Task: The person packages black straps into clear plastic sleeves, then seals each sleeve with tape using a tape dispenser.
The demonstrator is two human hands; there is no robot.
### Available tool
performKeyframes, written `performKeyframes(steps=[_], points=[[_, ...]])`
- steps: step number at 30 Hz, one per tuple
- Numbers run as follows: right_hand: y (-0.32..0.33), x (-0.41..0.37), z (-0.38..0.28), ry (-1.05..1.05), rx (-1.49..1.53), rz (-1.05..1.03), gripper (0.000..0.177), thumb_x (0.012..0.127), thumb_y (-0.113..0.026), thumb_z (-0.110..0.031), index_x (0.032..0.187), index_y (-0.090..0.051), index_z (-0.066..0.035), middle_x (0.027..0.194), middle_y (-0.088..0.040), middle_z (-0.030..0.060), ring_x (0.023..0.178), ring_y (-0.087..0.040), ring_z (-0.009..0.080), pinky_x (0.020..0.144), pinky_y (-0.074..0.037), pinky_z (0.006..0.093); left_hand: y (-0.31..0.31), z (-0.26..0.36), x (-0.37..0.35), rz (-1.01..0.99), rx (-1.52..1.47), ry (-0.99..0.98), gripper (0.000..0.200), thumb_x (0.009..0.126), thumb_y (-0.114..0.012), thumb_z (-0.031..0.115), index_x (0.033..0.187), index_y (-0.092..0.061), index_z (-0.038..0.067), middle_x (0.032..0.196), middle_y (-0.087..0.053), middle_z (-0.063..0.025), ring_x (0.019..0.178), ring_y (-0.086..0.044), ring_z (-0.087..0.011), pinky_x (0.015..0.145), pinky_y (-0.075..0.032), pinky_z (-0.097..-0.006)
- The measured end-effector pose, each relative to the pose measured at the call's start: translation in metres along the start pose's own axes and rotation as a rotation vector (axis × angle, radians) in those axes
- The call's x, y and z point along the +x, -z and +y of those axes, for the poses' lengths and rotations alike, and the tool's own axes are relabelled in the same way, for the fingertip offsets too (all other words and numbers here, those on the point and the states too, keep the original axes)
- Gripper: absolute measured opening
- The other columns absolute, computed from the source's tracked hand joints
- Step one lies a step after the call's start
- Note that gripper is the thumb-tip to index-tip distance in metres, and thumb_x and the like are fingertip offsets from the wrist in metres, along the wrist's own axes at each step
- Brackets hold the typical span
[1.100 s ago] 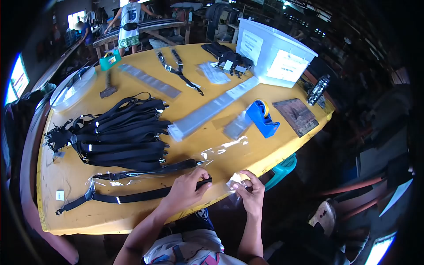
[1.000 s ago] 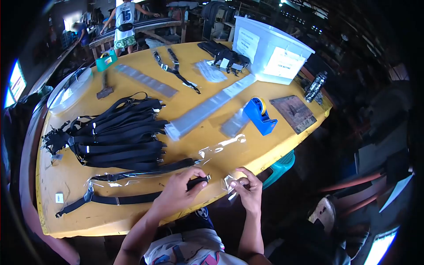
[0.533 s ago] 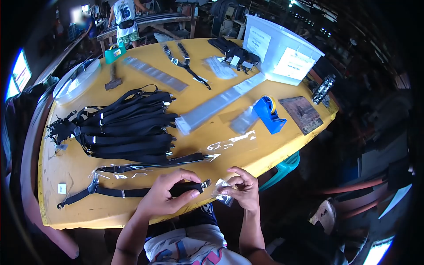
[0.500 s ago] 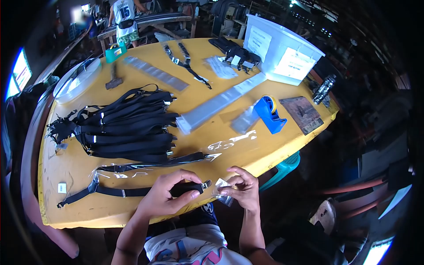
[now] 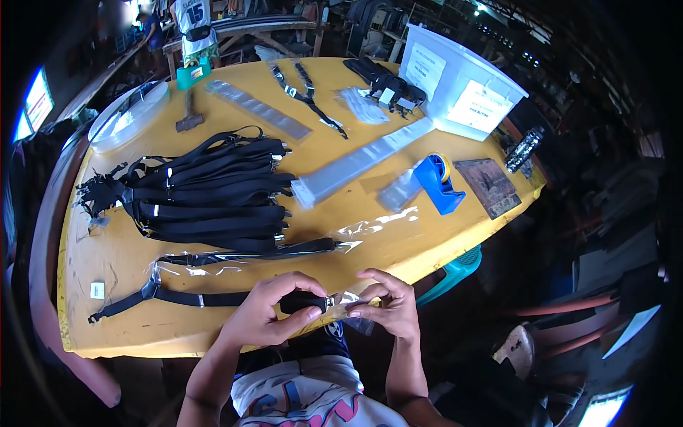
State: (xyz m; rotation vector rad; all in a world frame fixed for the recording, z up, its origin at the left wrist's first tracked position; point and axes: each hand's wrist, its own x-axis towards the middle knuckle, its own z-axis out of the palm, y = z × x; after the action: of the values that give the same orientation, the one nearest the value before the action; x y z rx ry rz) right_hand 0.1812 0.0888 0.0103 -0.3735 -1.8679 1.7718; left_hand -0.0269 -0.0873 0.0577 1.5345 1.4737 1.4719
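My left hand (image 5: 265,313) is closed around the end of a black suspender strap (image 5: 222,299), thumb below and fingers above. A metal clip (image 5: 331,301) sticks out past its fingertips. The rest of this pair of suspenders runs left along the table to a Y-shaped joint. Pinched in my right hand (image 5: 390,306) is a small clear plastic sleeve (image 5: 347,299), right at the tip of the clip. Just beyond my hands lies another strap (image 5: 284,250) in shiny clear plastic.
A large bundle of black suspenders (image 5: 206,198) covers the left of the yellow table (image 5: 341,220). Beyond are long plastic sleeves (image 5: 363,162), a blue tape dispenser (image 5: 440,186), a dark plate (image 5: 488,186), a hammer (image 5: 189,117) and a white bin (image 5: 455,85). A person (image 5: 196,32) stands behind.
My right hand has moved slightly left, bringing the plastic sleeve up to the clip. My left hand keeps its hold on the strap. The view has shifted a little.
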Motion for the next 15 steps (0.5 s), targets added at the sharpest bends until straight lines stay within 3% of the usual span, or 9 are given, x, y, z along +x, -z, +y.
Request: performKeyframes(steps=[8,11,15], points=[[-0.0023,0.0046,-0.0052,0.017,-0.099,-0.085,0.062,0.082,-0.09,0.0,0.138,-0.065,-0.001,0.085,-0.08,0.0048,0.081,-0.074,0.0082,0.077,-0.054,0.0248,0.0043,-0.0035,-0.004,-0.044,-0.015,-0.008,0.024,0.094,-0.077,0.006,0.116,-0.071,0.001,0.111,-0.076,-0.0117,0.104,-0.073,-0.0257,0.095,-0.055,-0.0376],[-0.0016,0.008,-0.0063,0.048,-0.151,-0.146,0.064,0.078,-0.091,0.005,0.136,-0.064,0.003,0.084,-0.08,0.0098,0.083,-0.077,0.0128,0.075,-0.057,0.026,0.0064,-0.0048,-0.0057,-0.096,-0.056,0.02,0.023,0.095,-0.075,0.007,0.117,-0.071,0.001,0.111,-0.076,-0.0119,0.104,-0.073,-0.0256,0.095,-0.055,-0.0374],[0.0001,0.0099,-0.0082,0.015,-0.097,-0.17,0.059,0.08,-0.089,0.006,0.134,-0.066,0.003,0.083,-0.08,0.01,0.074,-0.075,0.0109,0.066,-0.055,0.0236,0.0072,-0.0067,-0.0064,-0.077,-0.095,0.031,0.021,0.096,-0.075,0.009,0.115,-0.072,0.001,0.11,-0.076,-0.0114,0.104,-0.073,-0.0243,0.095,-0.055,-0.0363]])
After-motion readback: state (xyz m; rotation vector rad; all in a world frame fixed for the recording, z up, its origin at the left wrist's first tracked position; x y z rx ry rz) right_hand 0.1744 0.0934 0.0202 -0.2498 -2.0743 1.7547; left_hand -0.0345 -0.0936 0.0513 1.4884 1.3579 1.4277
